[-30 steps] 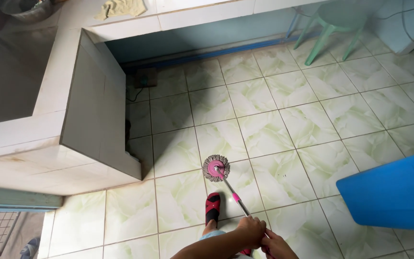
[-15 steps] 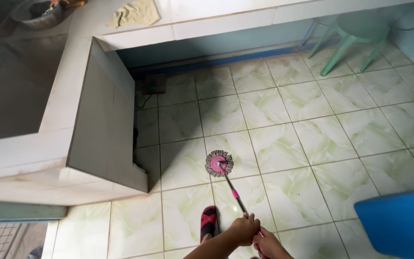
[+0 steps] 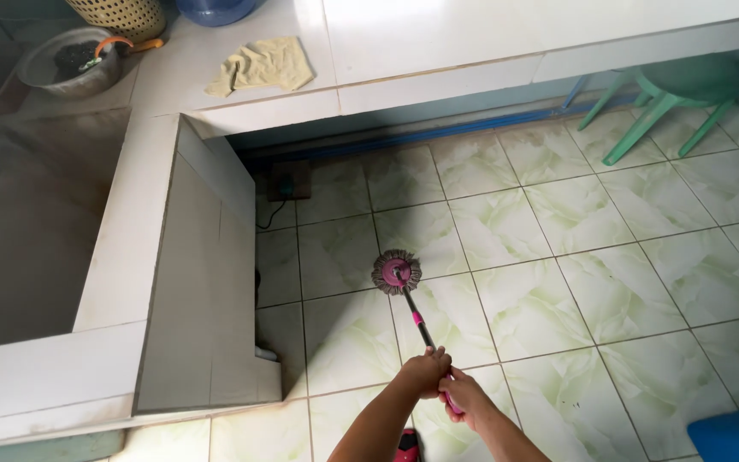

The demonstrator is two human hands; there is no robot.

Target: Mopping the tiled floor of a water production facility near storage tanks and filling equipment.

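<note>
A mop with a round grey head and pink hub (image 3: 397, 272) rests on the pale green tiled floor (image 3: 558, 257). Its black and pink handle (image 3: 419, 321) runs back toward me. My left hand (image 3: 425, 372) grips the handle higher along the shaft, and my right hand (image 3: 464, 400) grips it just behind. Both hands are closed around the handle at the bottom centre of the view. The mop head lies close to the white tiled wall of a raised platform (image 3: 207, 282).
A white ledge (image 3: 438, 51) holds a yellow cloth (image 3: 260, 66), a metal bowl (image 3: 70, 64) and a woven basket (image 3: 121, 13). A green plastic stool (image 3: 669, 98) stands at the far right. A blue object (image 3: 737, 435) sits at the bottom right. A pink sandal (image 3: 407, 445) shows below my arms.
The view has tilted up and shifted, showing more of the ledge top. The mop head has moved a little further from me along the floor; both hands keep hold of the handle.
</note>
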